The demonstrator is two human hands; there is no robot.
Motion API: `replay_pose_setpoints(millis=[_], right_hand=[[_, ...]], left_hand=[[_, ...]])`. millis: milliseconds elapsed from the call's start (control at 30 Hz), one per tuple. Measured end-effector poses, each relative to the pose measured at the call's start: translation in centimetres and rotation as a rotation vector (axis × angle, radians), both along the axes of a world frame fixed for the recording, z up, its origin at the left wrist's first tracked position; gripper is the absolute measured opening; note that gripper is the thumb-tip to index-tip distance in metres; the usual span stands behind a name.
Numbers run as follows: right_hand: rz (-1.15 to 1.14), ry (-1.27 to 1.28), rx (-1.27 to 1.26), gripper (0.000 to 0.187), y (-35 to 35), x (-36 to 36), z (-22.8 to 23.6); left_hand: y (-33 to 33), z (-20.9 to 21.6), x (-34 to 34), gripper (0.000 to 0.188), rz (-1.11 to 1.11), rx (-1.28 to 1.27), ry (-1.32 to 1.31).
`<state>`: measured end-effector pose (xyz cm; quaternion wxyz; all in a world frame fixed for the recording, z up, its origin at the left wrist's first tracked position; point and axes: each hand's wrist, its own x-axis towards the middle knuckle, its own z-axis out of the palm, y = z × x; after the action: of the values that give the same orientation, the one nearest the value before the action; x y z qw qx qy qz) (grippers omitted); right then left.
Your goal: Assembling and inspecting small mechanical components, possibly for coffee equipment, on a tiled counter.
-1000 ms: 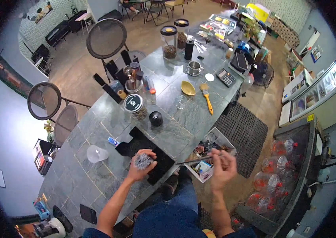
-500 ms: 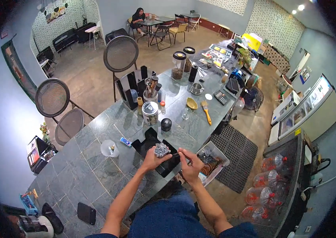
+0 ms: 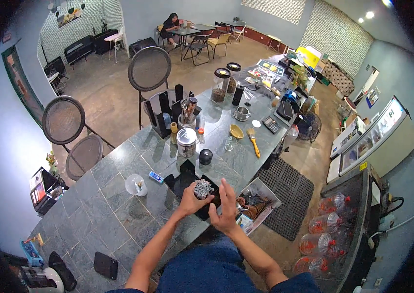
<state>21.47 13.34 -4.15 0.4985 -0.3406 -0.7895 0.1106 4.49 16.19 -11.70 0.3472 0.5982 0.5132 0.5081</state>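
Observation:
My left hand (image 3: 190, 200) is closed around a round, knobbly silver-grey piece (image 3: 203, 188), its top showing above the fingers. What exactly the piece is, I cannot make out. Beside it, my right hand (image 3: 225, 210) is raised with thumb and fingers apart and nothing visible in it. A black angular tray or sheet (image 3: 178, 183) lies on the counter beneath the hands, partly covered by them. Just beyond stand a black dome-shaped piece (image 3: 206, 156) and a light-lidded can (image 3: 186, 142). To the left are a small blue-and-white packet (image 3: 156, 177) and a translucent plastic cup (image 3: 136, 185).
On the grey tiled counter (image 3: 111, 205) lie a brush (image 3: 254, 142), a gold bowl (image 3: 236, 131), a small glass (image 3: 229, 143) and a calculator (image 3: 271, 125). An open box (image 3: 264, 196) stands below the right edge. A dark flat case (image 3: 106, 265) lies near left. Someone sits far off.
My right hand has drawn back from beside the silver-grey piece, going from pinched fingers to spread ones. My left hand keeps its hold, and the view has shifted slightly.

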Motion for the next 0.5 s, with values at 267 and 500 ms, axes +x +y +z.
replay_pose_setpoints(millis=[267, 500], right_hand=[[0.132, -0.588, -0.243, 0.089, 1.8, -1.5, 2.8], [0.089, -0.676, -0.207, 0.09, 2.8, -2.1, 2.2]], left_hand=[[0.4, -0.4, -0.2, 0.05, -0.014, 0.032, -0.082], [0.4, -1.7, -0.7, 0.051, -0.027, -0.076, -0.02]])
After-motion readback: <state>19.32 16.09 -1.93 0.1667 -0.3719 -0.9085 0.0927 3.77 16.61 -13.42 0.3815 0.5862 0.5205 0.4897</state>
